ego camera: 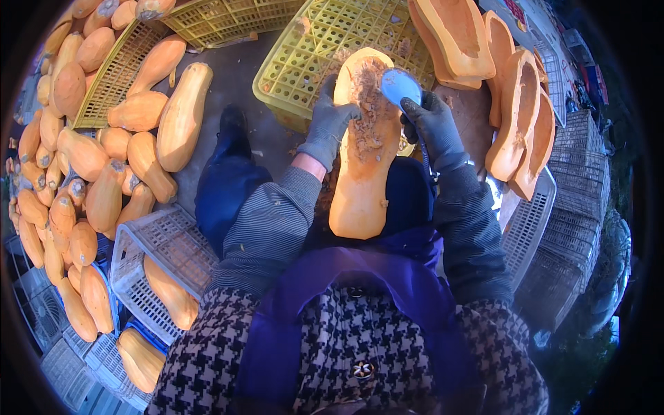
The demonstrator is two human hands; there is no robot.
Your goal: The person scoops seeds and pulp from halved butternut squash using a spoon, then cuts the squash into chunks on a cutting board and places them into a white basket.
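Observation:
A halved butternut-type squash point(361, 192) lies lengthwise before me over my lap, cut face up, with loose brown fibre and pulp in its cavity. My left hand point(328, 124), in a grey glove, grips its left edge, the thumb reaching over the pulp. My right hand point(434, 122), gloved too, holds a blue scoop-like tool point(400, 88) by its neck. The tool's rounded head is over the upper right edge of the cavity; whether it touches the flesh I cannot tell. The far end of the squash is above an upturned yellow plastic crate point(290, 78) with bits of pulp on it.
Hollowed squash halves point(513, 119) are stacked at the right, beside a white plastic crate point(529, 228). Many whole squashes point(181, 119) lie at the left, around another yellow crate point(116, 72). A tilted white crate point(171, 244) with a squash in it stands near my left elbow.

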